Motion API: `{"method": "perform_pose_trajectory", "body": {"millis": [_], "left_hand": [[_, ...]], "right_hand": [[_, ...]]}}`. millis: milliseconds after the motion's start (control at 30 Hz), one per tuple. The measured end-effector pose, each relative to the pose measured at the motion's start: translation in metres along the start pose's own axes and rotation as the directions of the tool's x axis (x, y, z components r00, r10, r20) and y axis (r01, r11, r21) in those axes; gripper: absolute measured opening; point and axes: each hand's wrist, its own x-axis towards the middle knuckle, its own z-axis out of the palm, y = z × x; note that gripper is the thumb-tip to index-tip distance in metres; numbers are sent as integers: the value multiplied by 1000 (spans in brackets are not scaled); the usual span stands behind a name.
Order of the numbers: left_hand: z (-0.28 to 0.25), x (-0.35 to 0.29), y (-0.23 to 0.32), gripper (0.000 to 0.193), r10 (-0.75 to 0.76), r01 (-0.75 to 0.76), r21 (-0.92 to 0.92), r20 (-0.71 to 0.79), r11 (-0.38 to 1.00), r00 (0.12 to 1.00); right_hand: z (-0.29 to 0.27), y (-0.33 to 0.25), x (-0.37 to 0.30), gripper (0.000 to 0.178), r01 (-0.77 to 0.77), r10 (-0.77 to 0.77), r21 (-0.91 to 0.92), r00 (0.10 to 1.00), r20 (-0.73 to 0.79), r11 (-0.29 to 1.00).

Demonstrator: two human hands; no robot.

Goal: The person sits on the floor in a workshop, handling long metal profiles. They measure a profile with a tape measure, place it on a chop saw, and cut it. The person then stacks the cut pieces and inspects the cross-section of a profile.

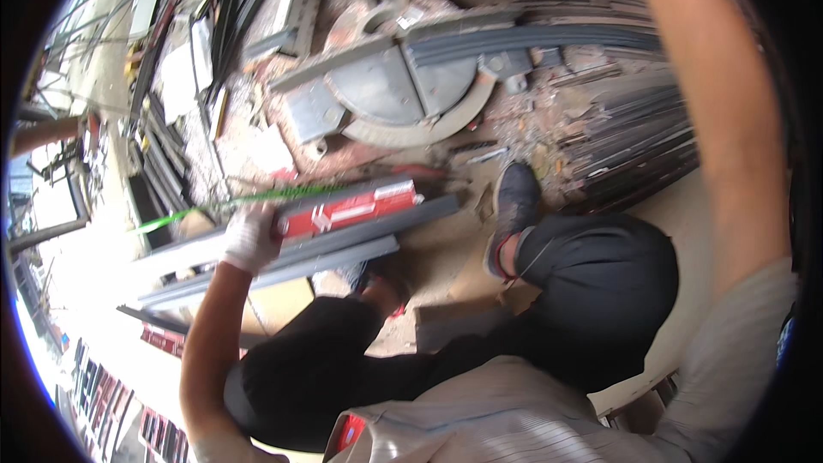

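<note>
My left hand (253,238), in a white glove, is closed over a long grey profile (326,216) with a red and white label on its face. That profile lies slanting in front of my left knee. Beside it, nearer me, are more grey profiles (364,250). My right arm (729,111) stretches up along the right side, blurred, and its hand is beyond the upper edge. Ahead of me stands a mitre saw base (377,86) with a round turntable. Dark grey strips (531,43) lie across it against the fence.
Stacked dark profiles (630,141) lie right of the saw. More long strips (249,9) lean at the far left, near a green strap (167,221). A cardboard piece (279,302) is by my left leg. My shoe (517,197) is in front of the saw; dust and scraps surround it.
</note>
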Motion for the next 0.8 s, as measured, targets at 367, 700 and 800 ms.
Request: {"method": "perform_pose_trajectory", "body": {"millis": [367, 700, 800], "left_hand": [[67, -73, 26, 17, -49, 56, -53, 114, 997, 992], [84, -78, 28, 31, -126, 167, -182, 221, 969, 967], [90, -92, 6, 25, -53, 127, -224, 307, 966, 950]], "right_hand": [[-137, 327, -232, 55, -785, 557, -113, 525, -644, 610], [-101, 308, -207, 66, -839, 776, 181, 362, -516, 512], [-106, 310, -204, 56, -829, 795, 267, 301, -526, 491]]}}
